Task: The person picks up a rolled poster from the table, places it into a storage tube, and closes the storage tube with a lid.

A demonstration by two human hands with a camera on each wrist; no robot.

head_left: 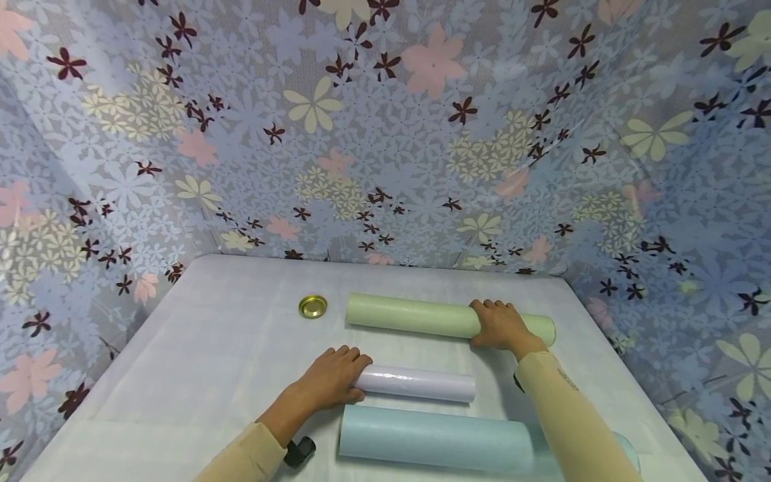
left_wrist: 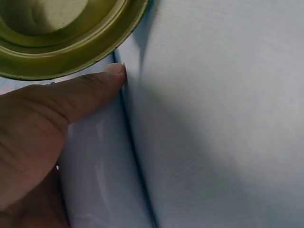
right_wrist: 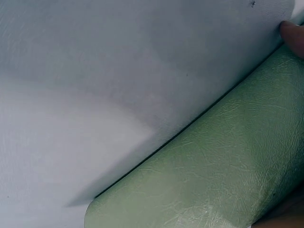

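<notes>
My left hand (head_left: 333,375) holds the left end of a short, glossy white roll (head_left: 415,383). In the left wrist view its thumb (left_wrist: 95,90) lies across the white roll (left_wrist: 102,161), and a gold round lid (left_wrist: 52,61) shows large in the upper left corner. Farther back, my right hand (head_left: 501,326) grips a long pale green roll (head_left: 409,316) right of its middle, fingers over the top. The right wrist view has the green roll's creased, leather-like surface (right_wrist: 213,152) and a fingertip (right_wrist: 292,38) at its edge.
Nearest me lies a thick light blue roll (head_left: 434,438), partly covered by my right forearm. A gold round lid (head_left: 312,306) sits left of the green roll. White sheeting covers the table (head_left: 199,348), and floral curtains (head_left: 385,134) enclose its back and sides.
</notes>
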